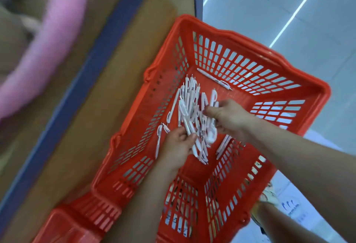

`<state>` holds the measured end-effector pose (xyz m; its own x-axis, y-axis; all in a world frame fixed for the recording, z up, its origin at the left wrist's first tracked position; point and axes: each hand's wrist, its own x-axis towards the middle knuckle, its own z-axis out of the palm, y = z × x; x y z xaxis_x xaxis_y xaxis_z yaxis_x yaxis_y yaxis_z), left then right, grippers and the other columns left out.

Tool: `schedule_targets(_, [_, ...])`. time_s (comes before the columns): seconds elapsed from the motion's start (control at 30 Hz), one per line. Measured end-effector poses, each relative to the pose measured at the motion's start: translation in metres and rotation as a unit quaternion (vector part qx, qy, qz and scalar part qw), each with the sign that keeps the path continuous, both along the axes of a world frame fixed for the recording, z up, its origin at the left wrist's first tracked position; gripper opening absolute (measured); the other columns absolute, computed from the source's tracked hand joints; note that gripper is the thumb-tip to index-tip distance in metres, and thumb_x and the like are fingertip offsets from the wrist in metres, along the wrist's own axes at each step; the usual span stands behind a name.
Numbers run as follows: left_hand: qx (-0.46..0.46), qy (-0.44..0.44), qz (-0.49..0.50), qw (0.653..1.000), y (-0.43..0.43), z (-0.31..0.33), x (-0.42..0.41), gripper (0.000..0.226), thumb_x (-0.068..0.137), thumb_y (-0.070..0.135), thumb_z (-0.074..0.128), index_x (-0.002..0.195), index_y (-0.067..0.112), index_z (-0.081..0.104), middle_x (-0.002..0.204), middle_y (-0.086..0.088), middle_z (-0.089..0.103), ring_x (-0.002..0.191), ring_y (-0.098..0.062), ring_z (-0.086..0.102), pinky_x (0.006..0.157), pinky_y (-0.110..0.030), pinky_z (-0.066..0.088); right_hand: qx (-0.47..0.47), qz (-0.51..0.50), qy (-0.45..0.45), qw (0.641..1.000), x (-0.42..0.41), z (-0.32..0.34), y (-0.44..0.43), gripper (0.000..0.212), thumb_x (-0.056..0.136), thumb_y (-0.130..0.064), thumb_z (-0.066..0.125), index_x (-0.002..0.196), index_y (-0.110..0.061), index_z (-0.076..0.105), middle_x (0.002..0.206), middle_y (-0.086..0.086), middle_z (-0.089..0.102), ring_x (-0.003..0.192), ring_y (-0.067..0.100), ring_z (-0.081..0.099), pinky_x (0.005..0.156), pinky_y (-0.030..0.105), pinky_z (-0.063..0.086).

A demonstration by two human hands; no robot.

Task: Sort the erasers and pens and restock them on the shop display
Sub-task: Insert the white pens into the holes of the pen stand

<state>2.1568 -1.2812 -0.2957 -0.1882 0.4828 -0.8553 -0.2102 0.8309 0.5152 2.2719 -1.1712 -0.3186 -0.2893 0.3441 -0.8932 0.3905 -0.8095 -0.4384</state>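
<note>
We are gripping pens (190, 96) in our left hand (178, 143) and right hand (230, 117), the rest lying lengthwise just beyond the left.

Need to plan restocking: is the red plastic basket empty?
Not empty: a loose pile of white plastic pens lies on the floor of the red slotted plastic basket.

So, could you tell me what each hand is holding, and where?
Left hand grips a bunch of pens near mid-barrel; right hand pinches the bunch farther up.
</note>
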Motion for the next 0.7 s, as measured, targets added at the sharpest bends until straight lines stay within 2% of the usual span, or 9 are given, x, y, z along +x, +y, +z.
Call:
schedule_targets(0.07, [0.007,-0.028,0.042,0.999,0.002,0.048,0.01,0.019,0.098,0.006,0.045,0.089,0.015,0.06,0.065,0.006,0.061,0.058,-0.004,0.063,0.06,-0.023,0.052,-0.036,-0.039,0.036,0.998,0.001,0.043,-0.006,0.016,0.077,-0.017,0.068,0.071,-0.006,0.058,0.059,0.015,0.044,0.051,0.025,0.04,0.052,0.032,0.035])
schedule_targets(0.13, [0.008,-0.044,0.06,0.997,0.004,0.098,0.02,0.019,0.099,0.011,0.042,0.094,0.015,0.06,0.065,0.005,0.056,0.054,-0.004,0.059,0.061,-0.025,0.054,-0.062,-0.104,0.036,0.992,0.003,0.087,-0.009,0.023,0.086,-0.014,0.057,0.065,-0.007,0.055,0.053,0.012,0.043,0.043,0.022,0.044,0.045,0.024,0.038])
schedule_targets(0.2, [0.014,-0.043,0.077,0.996,0.009,0.149,0.027,0.02,0.1,0.013,0.041,0.097,0.015,0.061,0.064,0.005,0.052,0.049,-0.003,0.05,0.054,-0.021,0.051,-0.092,-0.177,0.036,0.979,0.005,0.137,-0.007,0.022,0.091,-0.014,0.051,0.07,-0.01,0.052,0.056,0.007,0.045,0.044,0.017,0.049,0.041,0.019,0.041])
schedule_targets(0.27, [0.016,-0.031,0.115,0.993,0.015,0.201,0.031,0.018,0.099,0.012,0.043,0.099,0.012,0.061,0.065,0.002,0.052,0.047,-0.003,0.046,0.049,-0.019,0.047,-0.095,-0.202,0.059,0.973,0.007,0.189,-0.002,0.017,0.093,-0.017,0.051,0.077,-0.011,0.054,0.061,0.005,0.046,0.042,0.013,0.046,0.036,0.014,0.033])
schedule_targets(0.33, [0.027,-0.019,0.15,0.988,0.02,0.253,0.032,0.018,0.097,0.01,0.046,0.102,0.01,0.063,0.067,0.0,0.056,0.046,-0.005,0.046,0.047,-0.019,0.047,-0.059,-0.184,0.084,0.977,0.008,0.244,0.003,0.014,0.093,-0.023,0.056,0.084,-0.012,0.057,0.059,-0.001,0.043,0.037,0.006,0.034,0.034,0.011,0.02])
schedule_targets(0.4, [0.043,-0.009,0.166,0.985,0.025,0.305,0.033,0.018,0.096,0.008,0.048,0.101,0.01,0.065,0.066,0.0,0.059,0.045,-0.005,0.047,0.046,-0.019,0.048,-0.007,-0.15,0.107,0.983,0.005,0.302,0.009,0.01,0.09,-0.023,0.061,0.085,-0.015,0.058,0.051,-0.008,0.039,0.036,0.002,0.027,0.033,0.013,0.017])
schedule_targets(0.47, [0.068,0.002,0.174,0.982,0.031,0.358,0.032,0.019,0.096,0.007,0.048,0.1,0.011,0.066,0.062,0.002,0.061,0.044,-0.005,0.048,0.046,-0.02,0.049,0.045,-0.132,0.113,0.984,-0.005,0.354,0.014,0.012,0.086,-0.013,0.066,0.085,-0.015,0.054,0.047,-0.007,0.039,0.033,0.002,0.028,0.031,0.014,0.021])
schedule_targets(0.57, [0.11,0.017,0.178,0.978,0.041,0.431,0.03,0.02,0.096,0.005,0.047,0.096,0.009,0.067,0.059,0.001,0.06,0.044,-0.006,0.047,0.045,-0.019,0.047,0.108,-0.132,0.102,0.98,-0.019,0.423,0.018,0.025,0.079,-0.011,0.074,0.087,-0.014,0.051,0.061,0.012,0.05,0.037,0.01,0.041,0.034,0.016,0.032])
schedule_targets(0.7, [0.168,0.056,0.164,0.971,0.048,0.513,0.027,0.024,0.097,0.006,0.046,0.104,0.013,0.068,0.069,-0.007,0.062,0.052,-0.012,0.05,0.052,-0.024,0.049,0.123,-0.077,0.155,0.977,-0.022,0.513,0.025,0.015,0.08,-0.012,0.073,0.074,-0.008,0.061,0.059,0.016,0.053,0.043,0.02,0.046,0.039,0.02,0.036])
